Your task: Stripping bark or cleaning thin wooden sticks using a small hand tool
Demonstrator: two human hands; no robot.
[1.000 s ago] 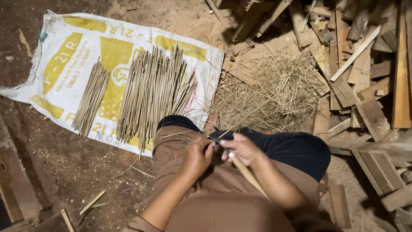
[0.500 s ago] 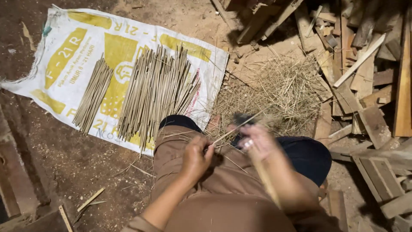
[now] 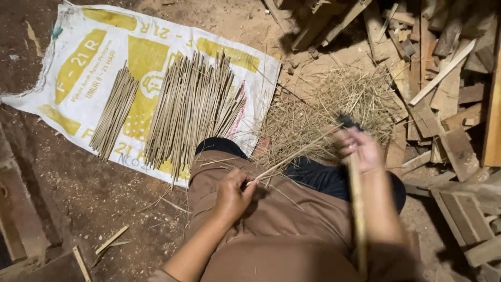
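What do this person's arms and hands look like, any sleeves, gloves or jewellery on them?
Both forearms are bare, with no sleeve showing down to the bottom edge of the picture. The left hand wears no glove, and no ring or watch shows on it. The right hand is also ungloved, but it is motion-blurred, so small details there cannot be told.

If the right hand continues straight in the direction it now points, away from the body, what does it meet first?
Probably the pile of thin shavings just beyond the right hand; the scrap wood lies further on. Depth is unclear, and the hand is blurred.

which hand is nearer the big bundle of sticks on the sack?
Left. The left hand sits just below the big bundle of sticks, near its lower ends. The right hand is farther right, over the pile of shavings.
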